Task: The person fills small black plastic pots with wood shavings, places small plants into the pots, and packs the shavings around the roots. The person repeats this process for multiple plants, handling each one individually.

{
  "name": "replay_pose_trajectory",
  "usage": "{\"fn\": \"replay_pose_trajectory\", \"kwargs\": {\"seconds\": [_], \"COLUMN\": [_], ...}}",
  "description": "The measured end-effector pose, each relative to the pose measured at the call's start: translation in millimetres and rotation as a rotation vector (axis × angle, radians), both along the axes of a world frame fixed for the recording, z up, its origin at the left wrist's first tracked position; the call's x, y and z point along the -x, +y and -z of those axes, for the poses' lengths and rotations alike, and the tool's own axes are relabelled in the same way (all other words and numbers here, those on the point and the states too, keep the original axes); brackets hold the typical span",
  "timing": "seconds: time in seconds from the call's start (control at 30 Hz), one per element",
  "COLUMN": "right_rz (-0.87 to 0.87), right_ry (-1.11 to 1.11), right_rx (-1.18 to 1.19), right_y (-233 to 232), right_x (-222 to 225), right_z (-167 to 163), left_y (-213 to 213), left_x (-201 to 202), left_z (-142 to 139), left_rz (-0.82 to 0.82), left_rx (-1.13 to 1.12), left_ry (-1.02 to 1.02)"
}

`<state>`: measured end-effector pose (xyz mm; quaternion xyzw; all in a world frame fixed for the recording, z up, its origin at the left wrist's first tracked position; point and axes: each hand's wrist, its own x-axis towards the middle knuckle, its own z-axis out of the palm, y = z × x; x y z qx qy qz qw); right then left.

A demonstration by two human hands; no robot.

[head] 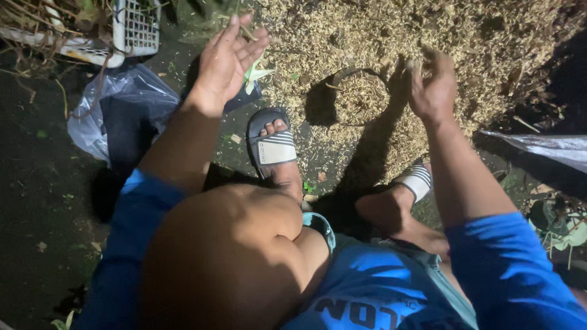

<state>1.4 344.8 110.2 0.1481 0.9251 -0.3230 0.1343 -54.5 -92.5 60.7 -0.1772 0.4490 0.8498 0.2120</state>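
I squat over dark ground, knees bent, in blue shirt and shorts. My left hand (227, 58) is raised with fingers spread, palm forward, and a pale green plant piece (255, 72) shows just beside its fingers. My right hand (433, 85) hovers over a big heap of dry straw-coloured husks (391, 36), fingers curled together around a pinch of the husk material. A shallow round hollow (361, 95) is scooped in the heap between my hands. My feet wear dark slides with white straps (273, 145), (417, 179).
A clear plastic bag (116, 104) lies at the left by my left arm. A white plastic crate (131, 27) with dry twigs stands at the top left. Another plastic sheet (544, 146) enters from the right, with plant litter (559, 223) below it.
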Motion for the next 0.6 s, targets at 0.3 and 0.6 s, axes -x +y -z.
{"fn": "replay_pose_trajectory", "kwargs": {"seconds": [0.3, 0.6], "right_rz": [-0.504, -0.679], "right_ry": [0.089, -0.226], "right_rx": [-0.545, -0.524], "right_y": [5, 35], "right_x": [84, -1], "right_z": [52, 53], "left_y": [-20, 37], "left_x": [0, -32], "left_z": [38, -50], "left_rz": [-0.002, 0.292], "left_rx": [0.188, 0.915], "left_ry": [-0.394, 0.138]}}
